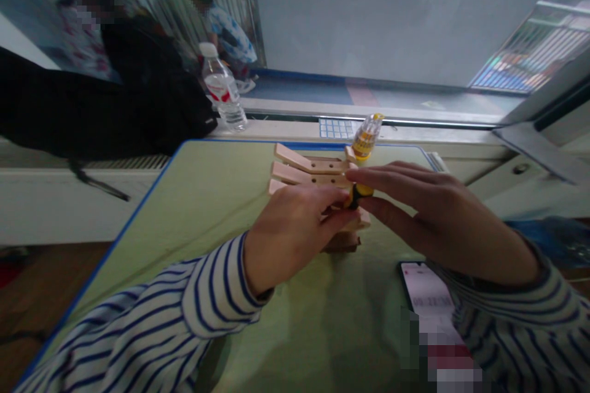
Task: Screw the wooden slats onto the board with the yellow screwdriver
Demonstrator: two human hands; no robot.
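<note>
A short yellow-and-black screwdriver handle (356,195) lies between my two hands, over pale wooden pieces. My left hand (295,227) is closed, with thumb and index finger pinching the handle's left side. From the right, my right hand (424,209) has its fingers fairly straight, thumb and forefinger around the handle's other end. Beneath them sit several angled wooden pieces (295,173) with dark round holes, side by side and partly hidden by my hands. A brown wooden part (343,242) shows under my left hand. The tool's tip is hidden.
The green table (175,221) has a blue edge. A phone (426,295) lies by my right forearm. At the back stand a yellow-capped bottle (366,136) and a water bottle (224,89) near a black bag (115,110). People are beyond the window.
</note>
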